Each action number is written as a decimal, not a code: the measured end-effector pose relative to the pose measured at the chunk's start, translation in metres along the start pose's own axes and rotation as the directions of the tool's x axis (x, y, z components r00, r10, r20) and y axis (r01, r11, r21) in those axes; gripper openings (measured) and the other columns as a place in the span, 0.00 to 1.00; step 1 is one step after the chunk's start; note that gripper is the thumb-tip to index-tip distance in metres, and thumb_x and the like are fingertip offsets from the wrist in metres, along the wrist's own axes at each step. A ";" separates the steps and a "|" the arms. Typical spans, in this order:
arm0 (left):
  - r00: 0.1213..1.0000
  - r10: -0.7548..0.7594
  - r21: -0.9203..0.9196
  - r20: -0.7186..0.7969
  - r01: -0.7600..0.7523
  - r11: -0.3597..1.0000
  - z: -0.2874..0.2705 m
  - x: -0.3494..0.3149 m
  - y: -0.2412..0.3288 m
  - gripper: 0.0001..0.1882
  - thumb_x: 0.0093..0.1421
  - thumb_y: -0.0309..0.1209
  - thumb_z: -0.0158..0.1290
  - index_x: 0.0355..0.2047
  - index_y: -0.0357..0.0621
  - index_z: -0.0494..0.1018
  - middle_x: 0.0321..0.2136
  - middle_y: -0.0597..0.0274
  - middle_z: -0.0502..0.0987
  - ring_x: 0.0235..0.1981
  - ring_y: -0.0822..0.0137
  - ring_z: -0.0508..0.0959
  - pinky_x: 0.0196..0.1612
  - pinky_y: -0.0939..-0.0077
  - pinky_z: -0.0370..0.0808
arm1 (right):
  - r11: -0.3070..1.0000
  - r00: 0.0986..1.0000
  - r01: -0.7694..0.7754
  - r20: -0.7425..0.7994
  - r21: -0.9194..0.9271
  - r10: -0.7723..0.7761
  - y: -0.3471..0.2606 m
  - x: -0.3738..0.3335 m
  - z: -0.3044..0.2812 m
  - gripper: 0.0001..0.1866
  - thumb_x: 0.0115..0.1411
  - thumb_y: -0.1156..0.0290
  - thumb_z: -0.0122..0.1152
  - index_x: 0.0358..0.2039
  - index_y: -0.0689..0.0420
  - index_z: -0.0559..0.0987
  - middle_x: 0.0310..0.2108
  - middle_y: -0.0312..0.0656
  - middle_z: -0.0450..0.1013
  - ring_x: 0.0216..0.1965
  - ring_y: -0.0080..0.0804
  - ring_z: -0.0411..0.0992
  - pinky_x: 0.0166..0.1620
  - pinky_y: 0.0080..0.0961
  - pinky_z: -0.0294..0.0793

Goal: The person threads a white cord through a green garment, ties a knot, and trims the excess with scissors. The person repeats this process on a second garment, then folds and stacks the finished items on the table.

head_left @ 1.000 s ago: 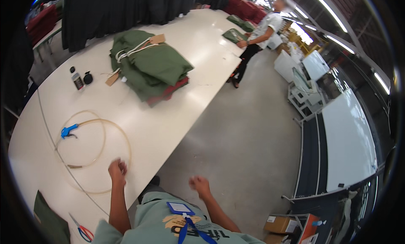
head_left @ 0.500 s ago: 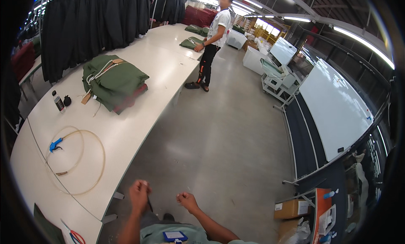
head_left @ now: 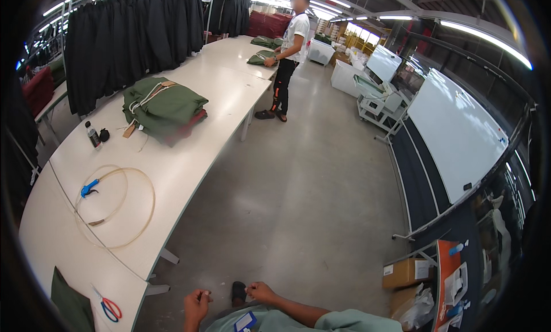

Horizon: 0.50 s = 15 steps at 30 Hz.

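Observation:
My left hand [head_left: 197, 305] is low in the view, off the near end of the table, its fingers curled together. My right hand [head_left: 261, 292] is a short way to its right at about waist height, also closed. Whatever either hand may hold is too small or hidden to make out. On the table, nearest my left hand, lie scissors [head_left: 111, 310] with red and blue handles. Beside them is a piece of dark green fabric [head_left: 69, 300]. A blue air gun [head_left: 89, 188] with a coiled clear hose [head_left: 154, 203] lies farther along.
A stack of folded green garments [head_left: 166, 111] sits on the long white table [head_left: 201, 136], near a small bottle [head_left: 92, 135]. A person [head_left: 290, 50] stands at its far end, hands on green garments. Whiteboards [head_left: 459, 136], cardboard boxes [head_left: 404, 273] and an orange-topped stand [head_left: 447, 274] line the right.
Both my hands have dropped lower toward my body, and the right fingers stay curled. The table and its things have shifted slightly right in view; more of the green fabric and scissors shows.

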<state>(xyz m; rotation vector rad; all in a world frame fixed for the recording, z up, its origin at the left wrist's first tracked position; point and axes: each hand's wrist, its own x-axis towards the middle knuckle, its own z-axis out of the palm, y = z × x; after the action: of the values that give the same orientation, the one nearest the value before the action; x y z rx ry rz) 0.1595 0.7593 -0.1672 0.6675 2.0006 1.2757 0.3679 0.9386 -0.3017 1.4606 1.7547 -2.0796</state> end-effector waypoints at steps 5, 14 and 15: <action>0.987 0.079 0.046 -0.138 -0.074 0.996 -0.022 -0.047 0.007 0.10 0.63 0.30 0.55 0.33 0.34 0.80 0.22 0.55 0.83 0.25 0.70 0.83 0.32 0.77 0.77 | 0.900 0.964 0.259 0.043 -0.350 -0.261 -0.016 0.021 0.038 0.17 0.60 0.56 0.61 0.30 0.59 0.81 0.22 0.45 0.77 0.25 0.40 0.76 0.33 0.38 0.74; 0.996 -0.043 -0.007 -0.073 0.042 0.999 -0.070 -0.226 -0.155 0.10 0.63 0.30 0.56 0.37 0.33 0.79 0.27 0.54 0.83 0.28 0.69 0.83 0.34 0.75 0.77 | 0.857 0.909 0.408 0.050 -0.313 -0.415 -0.020 -0.087 0.164 0.19 0.67 0.56 0.55 0.33 0.60 0.80 0.19 0.41 0.74 0.22 0.29 0.75 0.32 0.29 0.74; 0.995 -0.076 -0.011 -0.066 0.075 0.997 -0.077 -0.247 -0.185 0.10 0.63 0.30 0.56 0.38 0.33 0.79 0.29 0.54 0.84 0.30 0.70 0.82 0.35 0.74 0.78 | 0.848 0.907 0.420 0.112 -0.323 -0.406 -0.011 -0.102 0.175 0.19 0.68 0.55 0.54 0.33 0.60 0.81 0.19 0.42 0.75 0.21 0.30 0.75 0.32 0.29 0.75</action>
<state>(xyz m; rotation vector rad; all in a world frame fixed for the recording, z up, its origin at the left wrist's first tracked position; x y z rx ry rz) 0.2490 0.4650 -0.2498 0.5470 2.0535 1.2758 0.3116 0.7537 -0.2419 1.0054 2.4378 -1.8030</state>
